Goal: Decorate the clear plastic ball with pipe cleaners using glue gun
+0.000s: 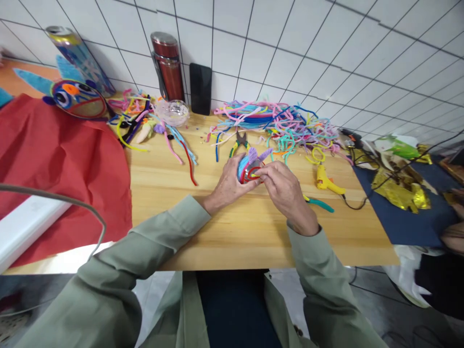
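Observation:
Both of my hands meet over the middle of the wooden table (232, 232). My left hand (227, 184) is closed round a small ball-shaped craft (249, 166) wrapped in blue and red pipe cleaner with purple bits sticking up. My right hand (284, 189) pinches the craft's red pipe cleaner from the right, fingers pressed together. Green-handled pliers (239, 143) lie just beyond the hands. A yellow glue gun (325, 181) lies to the right, and a teal-handled tool (319, 203) pokes out beside my right wrist.
A big heap of coloured pipe cleaners (279, 123) lies at the back. Red paper (61, 169) covers the left side, with a colourful mask (72, 96), a can (78, 53), a red flask (168, 65) and a black phone (200, 88) by the wall. Blue cloth with gold foil (398, 193) lies right.

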